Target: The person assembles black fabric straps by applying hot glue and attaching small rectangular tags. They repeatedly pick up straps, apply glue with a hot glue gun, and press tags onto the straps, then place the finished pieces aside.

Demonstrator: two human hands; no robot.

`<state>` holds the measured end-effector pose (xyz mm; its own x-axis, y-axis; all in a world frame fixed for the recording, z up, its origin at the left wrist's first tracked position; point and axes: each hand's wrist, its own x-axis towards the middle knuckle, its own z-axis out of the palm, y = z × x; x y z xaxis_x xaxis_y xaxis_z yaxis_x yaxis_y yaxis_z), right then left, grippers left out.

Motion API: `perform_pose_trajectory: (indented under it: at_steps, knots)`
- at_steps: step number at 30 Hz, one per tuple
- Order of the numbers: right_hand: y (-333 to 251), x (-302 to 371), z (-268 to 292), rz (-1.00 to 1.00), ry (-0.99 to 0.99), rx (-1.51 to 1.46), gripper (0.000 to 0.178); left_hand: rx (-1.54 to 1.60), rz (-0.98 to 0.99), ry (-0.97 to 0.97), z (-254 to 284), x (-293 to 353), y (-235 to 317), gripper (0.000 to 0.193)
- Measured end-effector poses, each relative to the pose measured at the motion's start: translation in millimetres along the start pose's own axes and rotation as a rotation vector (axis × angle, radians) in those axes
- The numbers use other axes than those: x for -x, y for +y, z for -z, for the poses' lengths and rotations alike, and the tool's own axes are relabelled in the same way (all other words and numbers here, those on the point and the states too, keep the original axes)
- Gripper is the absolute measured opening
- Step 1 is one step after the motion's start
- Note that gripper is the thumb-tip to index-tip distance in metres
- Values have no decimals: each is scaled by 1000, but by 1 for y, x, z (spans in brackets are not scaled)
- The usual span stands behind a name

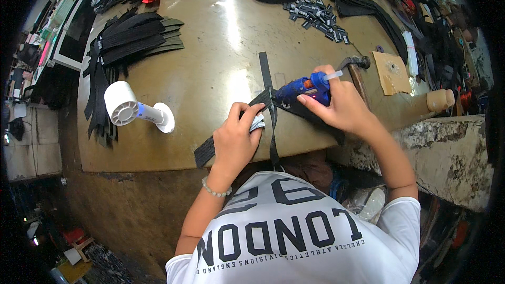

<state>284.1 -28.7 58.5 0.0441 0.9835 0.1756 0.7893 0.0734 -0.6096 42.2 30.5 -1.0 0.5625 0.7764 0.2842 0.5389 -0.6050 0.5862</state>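
Observation:
In my right hand (339, 100) is a blue glue gun (304, 90), with a pale glue stick poking out of its back end. Its nozzle points left and meets the spot where several black straps cross. My left hand (236, 135) presses on the wide black strap (206, 151), fingers bent and close together near that crossing. Under those fingers a small pale piece (257, 122) shows, partly hidden. A narrow black strap (265, 68) runs up from the crossing, and another strip (274, 144) hangs down toward the table's front edge.
A white handheld fan (123, 106) stands left of my hands, beside a pile of black straps (131, 39). Small dark tags (318, 18) lie scattered at the far right. A metal clamp (355, 63), a cardboard piece (391, 72) and a tape roll (440, 100) sit to the right.

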Motion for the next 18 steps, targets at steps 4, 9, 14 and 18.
perform_pose_trajectory:
  at_steps: [4,9,14,18]
  knots:
    - [-7,13,1,-17,-52,30,47,-7,6,-9,0,-1,0,37]
    - [-20,20,7,-106,-140,41,46,22,40,-18,2,0,2,37]
    - [-5,43,18,-193,-183,-280,42,80,36,-55,8,-3,3,38]
    - [70,79,37,-401,622,-415,33,361,226,-9,20,-4,1,25]
